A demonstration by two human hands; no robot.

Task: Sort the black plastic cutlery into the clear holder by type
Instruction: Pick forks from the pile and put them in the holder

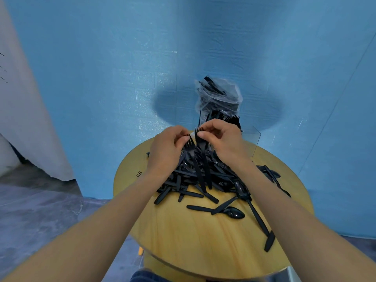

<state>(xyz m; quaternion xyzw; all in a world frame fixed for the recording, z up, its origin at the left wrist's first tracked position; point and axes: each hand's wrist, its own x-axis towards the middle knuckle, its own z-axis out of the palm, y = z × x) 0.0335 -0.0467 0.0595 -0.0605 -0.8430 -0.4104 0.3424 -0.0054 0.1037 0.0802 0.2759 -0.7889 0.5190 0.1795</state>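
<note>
Two forks held upright above pile: left hand grip pinches fork; right hand grip pinches second fork. Clear holder far right on surface.

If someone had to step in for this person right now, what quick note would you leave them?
Left hand: pinches a black plastic fork by its tines.
Right hand: pinches a second black fork, also at the head end.
Both forks hang over the heap of black plastic cutlery on the round yellow wooden table.
Clear plastic holder stands at the table's far edge, with some forks standing in it already.
Left: most of the heap, including loose spoons and knives near you, remains unsorted.
</note>
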